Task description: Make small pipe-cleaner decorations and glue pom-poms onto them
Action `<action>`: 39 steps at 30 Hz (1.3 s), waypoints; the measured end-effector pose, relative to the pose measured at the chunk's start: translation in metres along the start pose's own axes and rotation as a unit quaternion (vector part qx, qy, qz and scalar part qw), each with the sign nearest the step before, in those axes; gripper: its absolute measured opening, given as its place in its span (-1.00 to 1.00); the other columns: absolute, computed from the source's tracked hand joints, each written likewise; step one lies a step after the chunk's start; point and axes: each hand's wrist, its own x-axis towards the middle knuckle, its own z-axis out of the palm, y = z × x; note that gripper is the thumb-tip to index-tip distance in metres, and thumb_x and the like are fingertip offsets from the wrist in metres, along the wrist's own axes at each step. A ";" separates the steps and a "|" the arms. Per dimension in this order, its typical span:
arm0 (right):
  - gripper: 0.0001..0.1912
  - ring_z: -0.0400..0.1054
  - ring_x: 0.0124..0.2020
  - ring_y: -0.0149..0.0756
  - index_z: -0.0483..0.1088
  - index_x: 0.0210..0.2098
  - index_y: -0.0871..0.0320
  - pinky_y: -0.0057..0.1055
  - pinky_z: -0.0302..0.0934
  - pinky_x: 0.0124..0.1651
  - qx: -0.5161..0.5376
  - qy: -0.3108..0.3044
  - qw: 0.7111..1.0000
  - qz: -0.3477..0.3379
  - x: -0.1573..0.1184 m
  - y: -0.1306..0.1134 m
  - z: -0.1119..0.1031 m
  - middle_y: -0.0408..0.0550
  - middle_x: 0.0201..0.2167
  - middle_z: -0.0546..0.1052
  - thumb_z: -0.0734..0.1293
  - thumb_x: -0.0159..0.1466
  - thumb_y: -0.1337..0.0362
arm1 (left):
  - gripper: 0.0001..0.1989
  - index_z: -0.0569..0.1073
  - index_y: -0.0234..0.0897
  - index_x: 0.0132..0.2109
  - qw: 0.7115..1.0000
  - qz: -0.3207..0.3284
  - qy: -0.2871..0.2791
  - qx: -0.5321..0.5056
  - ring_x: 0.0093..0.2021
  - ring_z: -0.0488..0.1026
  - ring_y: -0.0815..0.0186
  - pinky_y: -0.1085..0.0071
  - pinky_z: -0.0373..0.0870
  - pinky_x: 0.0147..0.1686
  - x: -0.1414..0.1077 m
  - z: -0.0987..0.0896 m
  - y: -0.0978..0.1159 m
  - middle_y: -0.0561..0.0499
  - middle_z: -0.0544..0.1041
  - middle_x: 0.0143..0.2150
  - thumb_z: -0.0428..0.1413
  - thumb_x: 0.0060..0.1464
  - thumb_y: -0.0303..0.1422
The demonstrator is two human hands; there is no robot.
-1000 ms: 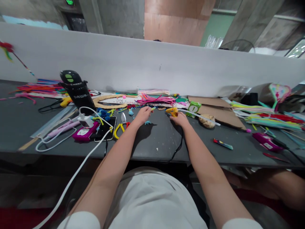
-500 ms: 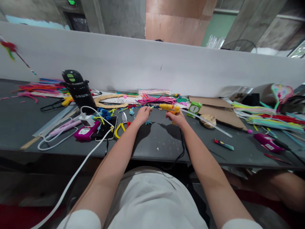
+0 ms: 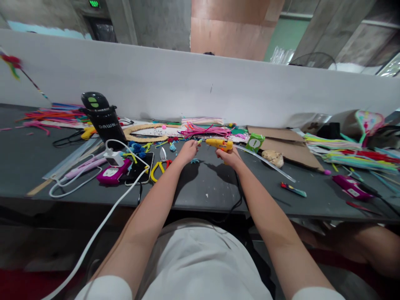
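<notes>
head view, right fingers [image 3: 220, 153] gripping glue gun [image 3: 221, 144], left fingers [image 3: 196, 144] pinching mostly hidden green piece [image 3: 200, 141]

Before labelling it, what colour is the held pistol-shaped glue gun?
The glue gun is yellow, clearest in the head view.

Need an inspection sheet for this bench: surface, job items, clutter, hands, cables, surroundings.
Surface: gray table, pale specks.
Job's things: yellow glue gun, clear stick extending behind it; small green piece near its nozzle.
Clutter: black tumbler, phone, cutters, pink stems.
Hands: left hand pinches green piece; right hand grips glue gun.
Cables: white cable crosses front edge; black cable below right hand.
Surroundings: white partition behind; another person partly visible, lower right.
</notes>
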 end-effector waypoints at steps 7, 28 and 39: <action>-0.81 0.19 -0.55 -0.40 0.30 -0.60 0.14 -0.47 0.07 -0.52 -0.006 -0.009 1.000 -0.004 -0.003 -0.003 -0.001 -0.17 -0.63 0.34 0.26 0.03 0.17 | -0.73 0.40 -0.37 -0.29 1.000 -0.004 -0.003 0.001 -0.58 0.19 0.45 0.51 0.11 -0.54 -0.003 0.001 0.005 0.08 0.26 -0.54 -0.10 0.23 -0.31; -0.80 0.19 -0.58 -0.41 0.27 -0.61 0.14 -0.49 0.05 -0.54 -0.014 -0.004 1.000 0.004 -0.005 -0.008 -0.001 -0.18 -0.65 0.32 0.25 0.04 0.16 | -0.73 0.38 -0.35 -0.32 0.999 0.002 -0.019 -0.030 -0.61 0.15 0.46 0.51 0.09 -0.55 -0.002 0.002 0.002 0.13 0.18 -0.60 -0.06 0.22 -0.25; -0.79 0.23 -0.53 -0.37 0.28 -0.64 0.14 -0.48 0.10 -0.49 -0.024 0.016 0.999 0.014 -0.004 -0.007 -0.005 -0.16 -0.66 0.34 0.26 0.03 0.17 | -0.71 0.36 -0.34 -0.35 0.999 -0.005 -0.018 -0.040 -0.64 0.12 0.49 0.54 0.06 -0.58 -0.003 0.002 0.004 0.14 0.18 -0.61 -0.05 0.22 -0.21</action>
